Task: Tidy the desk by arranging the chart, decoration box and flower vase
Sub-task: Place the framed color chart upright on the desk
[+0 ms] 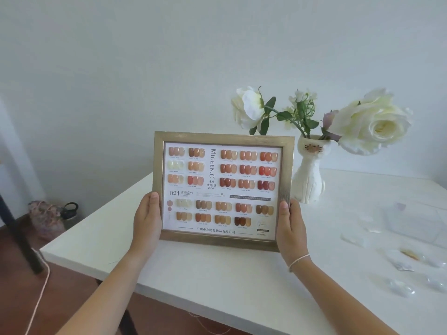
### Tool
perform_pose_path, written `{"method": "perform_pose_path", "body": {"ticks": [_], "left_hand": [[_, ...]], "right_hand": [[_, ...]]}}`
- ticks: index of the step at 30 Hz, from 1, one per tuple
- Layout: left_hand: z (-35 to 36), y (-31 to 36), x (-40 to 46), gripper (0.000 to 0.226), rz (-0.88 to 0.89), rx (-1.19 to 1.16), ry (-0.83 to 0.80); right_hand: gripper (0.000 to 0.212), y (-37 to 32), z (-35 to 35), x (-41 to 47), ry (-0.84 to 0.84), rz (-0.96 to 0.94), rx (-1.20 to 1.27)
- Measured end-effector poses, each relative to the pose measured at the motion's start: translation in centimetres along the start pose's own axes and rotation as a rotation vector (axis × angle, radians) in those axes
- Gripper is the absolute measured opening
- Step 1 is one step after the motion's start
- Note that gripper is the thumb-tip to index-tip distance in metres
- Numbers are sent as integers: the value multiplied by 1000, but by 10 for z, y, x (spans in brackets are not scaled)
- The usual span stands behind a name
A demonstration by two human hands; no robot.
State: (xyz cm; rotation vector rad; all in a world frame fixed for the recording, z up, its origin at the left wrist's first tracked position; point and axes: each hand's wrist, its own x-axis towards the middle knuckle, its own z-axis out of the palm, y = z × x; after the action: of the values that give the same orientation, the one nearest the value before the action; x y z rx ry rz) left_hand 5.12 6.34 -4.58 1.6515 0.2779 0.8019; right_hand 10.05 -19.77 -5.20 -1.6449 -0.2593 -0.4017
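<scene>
Chart [222,189] between hands (both gripping).

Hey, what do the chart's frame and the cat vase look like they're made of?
The chart frame looks like wood or moulded plastic with a brushed, matte gold finish: fine streaks run along its bars, but the core material is unclear. The vase looks like matte white ceramic or plaster: its surface is rough and dull, without glaze shine, and the cat face looks painted on.
</scene>
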Motion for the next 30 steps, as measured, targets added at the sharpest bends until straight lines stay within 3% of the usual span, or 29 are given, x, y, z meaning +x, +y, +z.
{"method": "perform_pose_path", "body": {"ticks": [15, 30], "left_hand": [[-109, 7, 95, 32, 2, 66, 241], [-27, -28, 248, 29, 44, -48, 216]], "right_hand": [[21, -43, 146, 60, -223, -80, 95], [27, -5, 194, 217, -207, -51, 18]]}}
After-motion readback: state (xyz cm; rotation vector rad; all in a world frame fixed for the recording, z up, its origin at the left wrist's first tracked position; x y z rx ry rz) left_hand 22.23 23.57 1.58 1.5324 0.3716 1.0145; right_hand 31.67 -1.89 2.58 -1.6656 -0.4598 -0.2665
